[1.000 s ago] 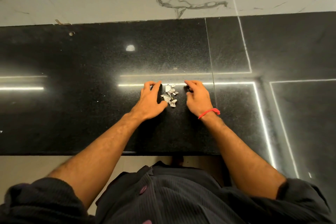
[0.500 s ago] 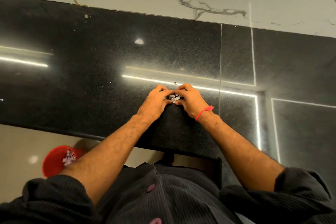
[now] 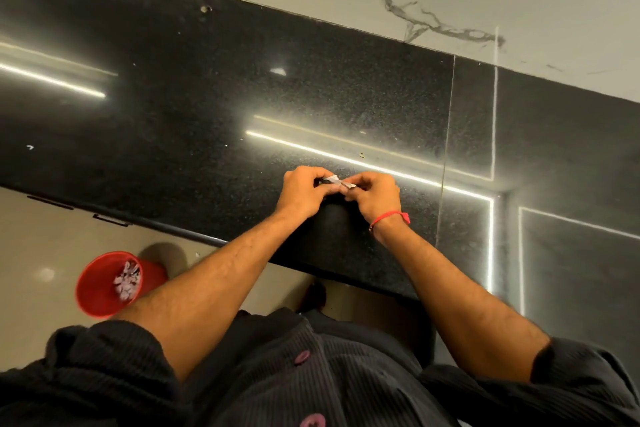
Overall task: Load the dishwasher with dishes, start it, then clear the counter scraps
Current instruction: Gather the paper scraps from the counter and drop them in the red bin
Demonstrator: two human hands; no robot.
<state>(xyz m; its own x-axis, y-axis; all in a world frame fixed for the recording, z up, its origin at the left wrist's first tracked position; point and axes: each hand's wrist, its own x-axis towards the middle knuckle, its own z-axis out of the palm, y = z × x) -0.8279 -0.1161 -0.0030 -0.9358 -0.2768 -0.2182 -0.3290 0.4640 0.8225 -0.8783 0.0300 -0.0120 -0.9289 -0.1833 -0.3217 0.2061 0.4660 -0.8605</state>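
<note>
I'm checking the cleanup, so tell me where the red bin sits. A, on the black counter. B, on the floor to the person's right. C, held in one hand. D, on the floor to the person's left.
D: the red bin stands on the floor below the black counter edge, beside the left arm, with scraps already inside.

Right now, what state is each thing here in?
scraps: gathered, pinched between both hands, over the counter.
left hand: fingers curled round the scraps.
right hand: fingers curled round the scraps.
red bin: upright on the floor, open, scraps inside.
</note>
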